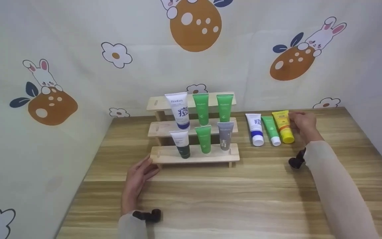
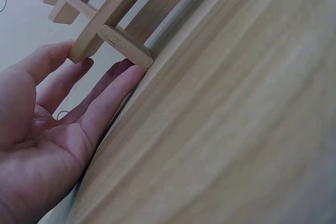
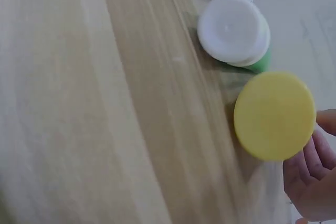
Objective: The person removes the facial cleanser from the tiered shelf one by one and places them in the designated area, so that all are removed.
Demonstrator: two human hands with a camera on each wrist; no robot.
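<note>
My left hand [image 1: 137,177] is at the left end of the lowest tier of a wooden three-tier display stand [image 1: 194,160]. In the left wrist view, fairly straight fingers touch the board's end and the leg [image 2: 126,45]. On the right, my right hand [image 1: 305,123] pinches the edge of a yellow squeeze tube [image 1: 282,124], which lies on the table. Its round yellow cap [image 3: 274,116] partly hides the fingertips. Left of that tube lie a slim green tube [image 1: 270,127] and a white tube with a blue band [image 1: 254,126].
The stand holds white tubes [image 1: 177,108], green tubes [image 1: 201,106] and a grey tube [image 1: 225,134], all cap down. Its front faces the wood-grain table [image 1: 211,199]. A patterned cloth [image 1: 144,79] hangs behind and at the sides.
</note>
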